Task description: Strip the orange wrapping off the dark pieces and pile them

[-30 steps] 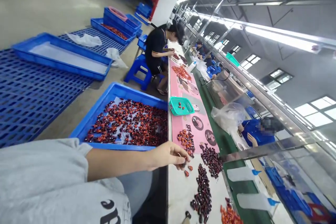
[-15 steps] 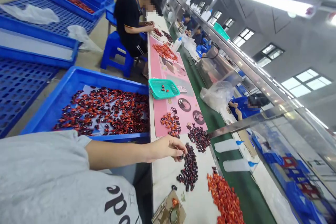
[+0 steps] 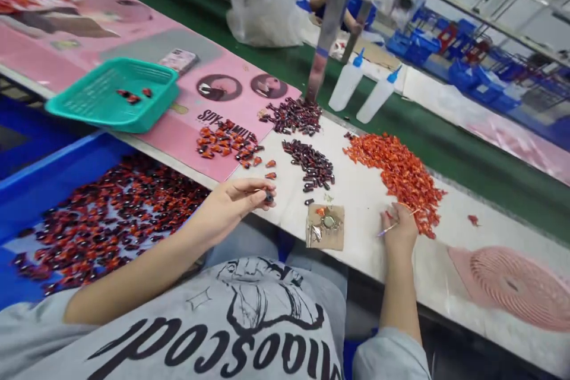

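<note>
My left hand is closed in a pinch on a small dark glossy piece, above the front edge of the white table. Beyond it lie a heap of dark pieces and some two-tone orange-and-dark pieces. At the near edge of a pile of small orange pieces, my right hand is closed around a thin stick. Whether its fingertips also pinch an orange piece cannot be made out. Between the hands sits a cardboard square with a shiny round blob on it.
Left stands a green basket holding a few pieces, above a blue tray full of finished-looking two-tone pieces. Two white squeeze bottles stand behind a metal post. A pink fan lies right. Across the line is another person's arm.
The view has swung right and levelled, bringing my right hand and the stick into sight. My left hand, with the dark piece, is now back from the dark heap, at the table's front edge.
</note>
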### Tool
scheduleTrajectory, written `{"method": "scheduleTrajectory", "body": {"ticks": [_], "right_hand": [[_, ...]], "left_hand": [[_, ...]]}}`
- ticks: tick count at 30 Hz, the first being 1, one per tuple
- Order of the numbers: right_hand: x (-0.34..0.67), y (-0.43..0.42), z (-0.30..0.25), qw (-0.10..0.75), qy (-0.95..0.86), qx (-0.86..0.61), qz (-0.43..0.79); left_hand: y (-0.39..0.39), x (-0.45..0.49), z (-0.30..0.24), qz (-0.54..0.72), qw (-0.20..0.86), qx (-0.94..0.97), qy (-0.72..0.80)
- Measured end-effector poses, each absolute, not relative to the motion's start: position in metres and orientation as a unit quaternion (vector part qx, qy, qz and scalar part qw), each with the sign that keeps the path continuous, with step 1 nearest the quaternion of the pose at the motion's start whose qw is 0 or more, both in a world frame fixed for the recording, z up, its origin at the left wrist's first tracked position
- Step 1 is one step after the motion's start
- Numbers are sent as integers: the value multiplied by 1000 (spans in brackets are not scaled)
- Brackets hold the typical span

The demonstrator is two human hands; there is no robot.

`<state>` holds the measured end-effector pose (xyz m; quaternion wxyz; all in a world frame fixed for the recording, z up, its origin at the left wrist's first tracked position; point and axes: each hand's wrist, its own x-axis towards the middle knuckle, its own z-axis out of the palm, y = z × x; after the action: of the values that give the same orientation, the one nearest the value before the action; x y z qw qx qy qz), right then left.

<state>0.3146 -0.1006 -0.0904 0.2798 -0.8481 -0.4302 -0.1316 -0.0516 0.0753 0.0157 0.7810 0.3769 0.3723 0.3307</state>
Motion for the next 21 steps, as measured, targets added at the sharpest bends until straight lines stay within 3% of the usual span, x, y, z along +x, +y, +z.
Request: {"method": "scheduleTrajectory", "body": {"ticks": [10,11,12,14,21], "right_hand": [[272,-90,-61,398,-387,-822,-127],[252,-86,-54,422,-397,-808,-108],[229,-84,-46,502,-388,-770,-65],[179,-81,-31,585,-408,-697,78],[100,-71,-33,649,-469,-583,140]], "left_hand": [[51,-41,-12,307,822,370,306],[46,-39,-15,317,828,368,282],[42,-37,-18,328,833,364,258],[31,-32,-24,341,845,352,215],[0,-27,-29,328,882,302,151]]}}
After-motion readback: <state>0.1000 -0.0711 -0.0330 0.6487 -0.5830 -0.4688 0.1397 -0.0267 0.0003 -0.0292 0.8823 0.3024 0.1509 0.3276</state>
